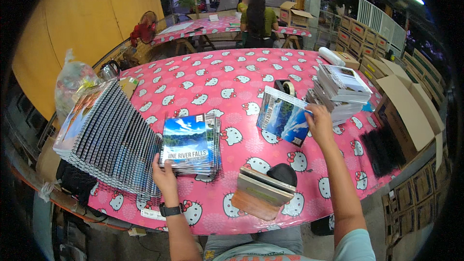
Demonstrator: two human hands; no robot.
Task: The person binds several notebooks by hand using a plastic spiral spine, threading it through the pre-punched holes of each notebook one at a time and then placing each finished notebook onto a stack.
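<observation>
My left hand [166,176], a dark watch on its wrist, grips the near left corner of a small stack of spiral notebooks [186,140] with blue sky-and-lake covers. In my right hand [319,122], pinched at one corner, is another spiral notebook [284,116], tilted and turned sideways above the table. Left of my left hand stands a tall, leaning pile of spiral notebooks [108,137], their wire bindings toward me. Beyond my right hand is another notebook stack [344,87], with some of its layers turned differently.
A pink patterned cloth covers the table [212,96]. Near its front edge lie brown-covered books or blocks [263,193] beside a black rounded object [282,174]. A tape dispenser [285,87] sits mid-table. An open carton [411,111] stands right; a person [259,19] works farther back.
</observation>
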